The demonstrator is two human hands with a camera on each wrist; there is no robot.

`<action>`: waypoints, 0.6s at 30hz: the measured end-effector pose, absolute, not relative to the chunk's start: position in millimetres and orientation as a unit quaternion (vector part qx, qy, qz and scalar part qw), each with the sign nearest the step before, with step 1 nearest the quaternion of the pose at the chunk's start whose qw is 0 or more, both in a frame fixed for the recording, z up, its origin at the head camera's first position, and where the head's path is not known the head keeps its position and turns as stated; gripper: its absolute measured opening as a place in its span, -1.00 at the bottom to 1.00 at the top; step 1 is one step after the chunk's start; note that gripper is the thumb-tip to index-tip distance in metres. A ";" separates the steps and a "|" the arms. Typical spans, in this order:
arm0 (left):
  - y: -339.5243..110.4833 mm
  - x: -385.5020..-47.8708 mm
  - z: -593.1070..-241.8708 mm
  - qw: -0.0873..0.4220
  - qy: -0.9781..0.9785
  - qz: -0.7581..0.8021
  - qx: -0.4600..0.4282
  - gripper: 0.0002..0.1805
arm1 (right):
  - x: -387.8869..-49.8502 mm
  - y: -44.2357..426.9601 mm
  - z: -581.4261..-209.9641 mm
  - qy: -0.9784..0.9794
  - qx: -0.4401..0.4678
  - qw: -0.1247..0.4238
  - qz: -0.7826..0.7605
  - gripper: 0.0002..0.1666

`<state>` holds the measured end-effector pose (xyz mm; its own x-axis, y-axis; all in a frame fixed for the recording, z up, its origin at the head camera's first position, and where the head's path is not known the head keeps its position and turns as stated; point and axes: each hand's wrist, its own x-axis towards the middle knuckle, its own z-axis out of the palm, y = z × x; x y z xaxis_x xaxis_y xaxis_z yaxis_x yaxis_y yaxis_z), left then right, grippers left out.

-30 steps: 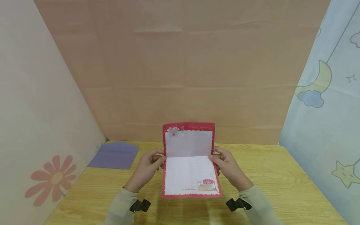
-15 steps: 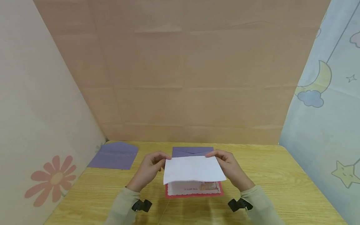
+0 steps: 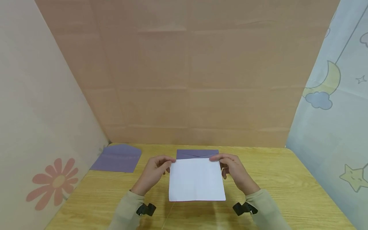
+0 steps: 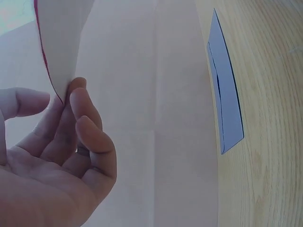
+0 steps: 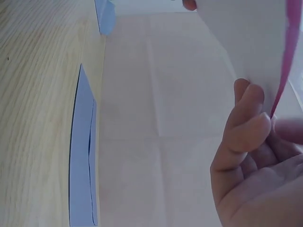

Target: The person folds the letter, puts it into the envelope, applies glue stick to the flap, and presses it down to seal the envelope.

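Pinched at both upper corners, a red-edged white sheet of paper (image 3: 196,180), seemingly folded over, is held up in front of a person at a wood-grain table (image 3: 276,182); the left hand (image 3: 153,172) clamps one corner between thumb and fingers, the right hand (image 3: 235,171) the other, its thumb lying along the top edge. One purple envelope (image 3: 198,153) lies just beyond the sheet, another (image 3: 116,159) well off to the person's left. Neat work here would likely mean keeping both corners level, squaring the loose lower edges, and only then pressing a crease from the middle outward, with a grip light enough not to buckle the paper. The sheet's inner face is hidden, as is the near part of the closer envelope; both wrist views crop the paper and the thumbs, and whether the fold is fully closed cannot be told.
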<state>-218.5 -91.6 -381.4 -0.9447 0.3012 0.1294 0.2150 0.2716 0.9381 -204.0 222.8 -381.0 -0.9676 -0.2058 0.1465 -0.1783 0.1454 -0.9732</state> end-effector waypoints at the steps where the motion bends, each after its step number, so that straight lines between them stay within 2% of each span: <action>1: -91.2 -218.5 -381.5 0.037 0.797 0.580 0.162 -0.78 | -203.8 222.4 -380.8 0.761 -0.129 0.006 -0.635 -0.61; 5: -89.4 -219.4 -383.3 0.037 0.803 0.570 0.170 -0.75 | -203.1 220.4 -380.2 0.776 -0.131 -0.002 -0.617 -0.71; 9: -86.7 -218.2 -385.4 0.045 0.825 0.532 0.184 -0.68 | -202.7 217.3 -379.4 0.774 -0.134 -0.004 -0.619 -0.64; 14: -79.2 -214.0 -387.1 0.071 0.840 0.490 0.221 -0.57 | -201.0 209.4 -377.5 0.774 -0.144 0.001 -0.616 -0.66; 18: -71.6 -211.9 -386.8 0.085 0.832 0.493 0.241 -0.55 | -200.4 200.5 -376.7 0.769 -0.152 0.006 -0.620 -0.67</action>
<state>-211.9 -71.6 -386.8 -0.8696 0.4844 0.0957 0.3162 0.3975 0.8614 -200.4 200.5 -376.7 -0.9537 -0.2412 0.1797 -0.2268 0.1841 -0.9564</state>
